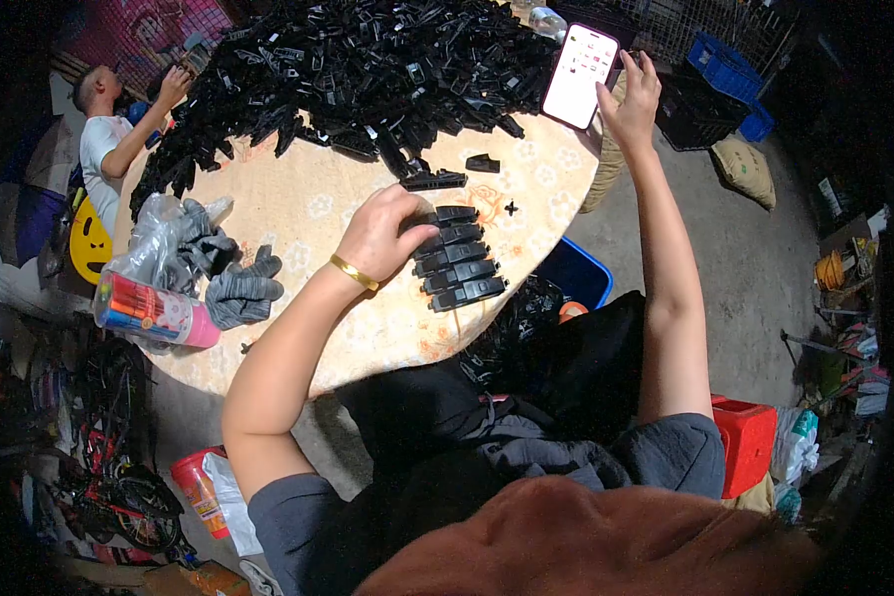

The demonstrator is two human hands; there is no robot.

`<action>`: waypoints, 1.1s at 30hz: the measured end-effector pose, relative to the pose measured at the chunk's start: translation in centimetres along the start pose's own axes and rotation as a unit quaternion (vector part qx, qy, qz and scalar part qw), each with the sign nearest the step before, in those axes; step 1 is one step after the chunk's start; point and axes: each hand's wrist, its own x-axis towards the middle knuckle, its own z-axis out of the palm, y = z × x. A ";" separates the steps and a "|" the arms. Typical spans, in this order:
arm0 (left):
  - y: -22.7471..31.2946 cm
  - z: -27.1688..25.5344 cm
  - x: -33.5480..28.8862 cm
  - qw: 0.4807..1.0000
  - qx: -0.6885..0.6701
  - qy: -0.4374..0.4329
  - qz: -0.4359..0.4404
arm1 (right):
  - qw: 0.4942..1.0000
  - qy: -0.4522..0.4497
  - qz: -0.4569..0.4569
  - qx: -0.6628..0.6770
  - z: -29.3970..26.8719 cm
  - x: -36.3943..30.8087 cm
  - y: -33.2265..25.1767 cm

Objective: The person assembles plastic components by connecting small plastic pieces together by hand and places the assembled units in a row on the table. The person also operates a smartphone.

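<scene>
Several black plastic parts (464,266) lie side by side in a short column on the flowered tablecloth. My left hand (379,233), with a gold bracelet at its wrist, curls over the left ends of the upper ones. Its thumb and fingers close around one end, and the fingertips are partly hidden. Beyond it are a long loose black piece (435,182) and a short one (483,164). At the far right, my right hand (631,104) is raised with spread fingers beside a phone (580,75), whose screen is lit. The thumb is close to the phone's right edge; contact cannot be made out.
A big heap of black plastic parts (368,74) covers the table's far side. Grey gloves (243,288) and a clear pen jar (157,310) stand at the left. A blue bin (578,273) is below the right edge. Another person (114,139) sits far left.
</scene>
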 end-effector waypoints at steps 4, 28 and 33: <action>0.0 0.0 0.0 1.000 0.002 -0.003 0.000 | 1.000 -0.020 -0.010 0.001 -0.2 -0.3 -0.3; 0.0 0.0 0.0 1.000 0.006 0.001 0.003 | 0.999 -0.001 0.020 -0.034 0.0 -0.2 -0.3; 0.0 0.0 0.1 1.000 -0.002 0.000 0.005 | 0.999 -0.014 0.018 -0.029 0.1 -0.4 0.0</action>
